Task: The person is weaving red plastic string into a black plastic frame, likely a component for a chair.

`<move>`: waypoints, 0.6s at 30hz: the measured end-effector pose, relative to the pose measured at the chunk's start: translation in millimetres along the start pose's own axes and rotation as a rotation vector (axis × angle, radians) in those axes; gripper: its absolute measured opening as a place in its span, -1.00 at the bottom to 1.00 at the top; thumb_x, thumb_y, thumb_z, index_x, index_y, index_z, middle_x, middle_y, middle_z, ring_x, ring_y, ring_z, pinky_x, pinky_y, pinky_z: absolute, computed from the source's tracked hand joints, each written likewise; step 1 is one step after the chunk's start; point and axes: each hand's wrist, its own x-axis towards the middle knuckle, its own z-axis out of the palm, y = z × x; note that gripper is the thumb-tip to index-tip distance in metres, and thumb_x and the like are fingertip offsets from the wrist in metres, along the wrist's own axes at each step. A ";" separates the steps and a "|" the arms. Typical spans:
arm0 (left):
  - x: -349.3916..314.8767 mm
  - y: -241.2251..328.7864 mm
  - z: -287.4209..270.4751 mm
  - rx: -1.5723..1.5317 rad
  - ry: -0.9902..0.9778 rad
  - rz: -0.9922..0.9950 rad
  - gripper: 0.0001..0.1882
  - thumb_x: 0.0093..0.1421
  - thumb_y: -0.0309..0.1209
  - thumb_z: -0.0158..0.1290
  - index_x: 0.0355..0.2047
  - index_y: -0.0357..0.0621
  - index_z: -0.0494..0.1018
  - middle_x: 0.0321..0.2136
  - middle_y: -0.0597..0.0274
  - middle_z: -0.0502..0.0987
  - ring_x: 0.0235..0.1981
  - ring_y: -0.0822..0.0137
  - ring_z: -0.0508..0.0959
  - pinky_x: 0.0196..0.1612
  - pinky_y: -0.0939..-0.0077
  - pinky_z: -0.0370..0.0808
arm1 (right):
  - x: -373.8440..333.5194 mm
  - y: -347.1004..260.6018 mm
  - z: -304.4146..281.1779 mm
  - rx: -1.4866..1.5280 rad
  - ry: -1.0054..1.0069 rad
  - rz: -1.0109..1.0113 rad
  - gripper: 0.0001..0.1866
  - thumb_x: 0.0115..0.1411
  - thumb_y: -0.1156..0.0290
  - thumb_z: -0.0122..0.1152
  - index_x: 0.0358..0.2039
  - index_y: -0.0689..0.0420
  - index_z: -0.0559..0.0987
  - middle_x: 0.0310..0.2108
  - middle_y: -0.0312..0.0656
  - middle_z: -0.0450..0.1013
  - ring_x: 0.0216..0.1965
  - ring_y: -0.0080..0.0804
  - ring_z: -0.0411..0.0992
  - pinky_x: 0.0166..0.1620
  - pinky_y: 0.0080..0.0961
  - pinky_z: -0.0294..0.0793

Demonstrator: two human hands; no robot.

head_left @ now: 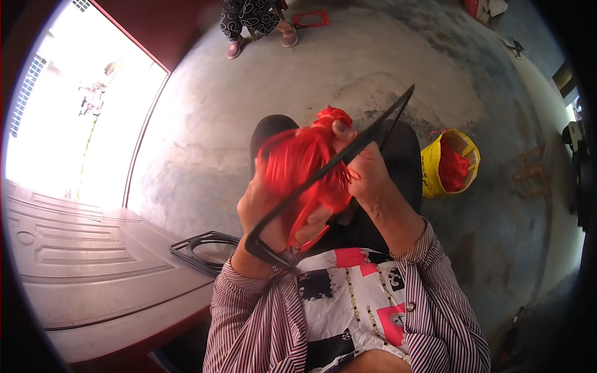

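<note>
A bundle of glossy red cord [298, 152] is spread between my two hands, above my dark-trousered knees. My right hand [368, 168] is closed on the bundle's right side, thumb uppermost, near a bunched red knot. On the other side, my left hand [252, 208] is wrapped round the red strands; it is partly smeared by motion, and the cord covers some of its fingers. A thin black frame [311, 180] slants across in front of the cord, from my left wrist up past my right hand. Whether either hand also grips this frame, I cannot tell.
Right of my knees stands a yellow container [430, 168] with red material inside. More black frames [202, 248] lie at my left by a pale panelled door [93, 255]. Ahead, another person's feet [289, 36] rest near a red frame [311, 20]. A wooden stool [533, 174] is far right.
</note>
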 end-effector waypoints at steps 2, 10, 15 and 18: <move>6.6 11.2 -16.2 -0.510 -0.653 -0.396 -0.13 0.28 0.26 -0.25 0.15 -0.40 0.27 -0.54 0.22 0.40 -0.70 0.43 0.32 -0.69 0.58 0.25 | -14.3 -3.9 -12.2 -0.248 0.187 -0.188 -0.74 0.28 0.25 0.09 -0.21 0.18 0.54 -0.39 -0.29 0.50 -0.30 -0.49 0.51 -0.19 -0.49 0.52; 23.9 16.1 -39.5 -0.305 -0.530 -0.242 -0.43 0.31 -0.03 -0.06 0.15 -0.19 0.32 -0.65 0.29 0.23 -0.82 0.57 0.16 -0.82 0.71 0.11 | -52.8 -25.8 17.7 -0.084 -0.019 -0.433 -0.58 0.27 0.09 0.08 -0.18 0.26 0.42 -0.30 -0.03 0.52 -0.17 -0.19 0.50 0.19 -0.12 0.31; 26.4 15.4 -43.9 -0.334 -0.454 -0.240 -0.59 0.32 -0.29 -0.02 0.14 -0.15 0.31 -0.68 0.30 0.23 -0.84 0.57 0.16 -0.84 0.71 0.13 | -61.7 -33.1 21.9 -0.135 -0.537 -0.331 -0.49 0.27 -0.02 0.09 -0.11 0.22 0.34 -0.49 -0.14 0.43 -0.44 -0.32 0.43 0.02 -0.19 0.36; 28.9 16.4 -41.6 -0.202 -0.331 -0.206 -0.58 0.33 -0.27 -0.03 0.13 -0.17 0.30 -0.70 0.32 0.22 -0.85 0.56 0.16 -0.84 0.70 0.13 | -77.3 0.6 32.4 -0.281 -0.424 -0.067 -0.47 0.25 -0.07 0.09 -0.13 0.19 0.33 -0.57 -0.23 0.37 -0.54 -0.44 0.32 -0.17 -0.37 0.32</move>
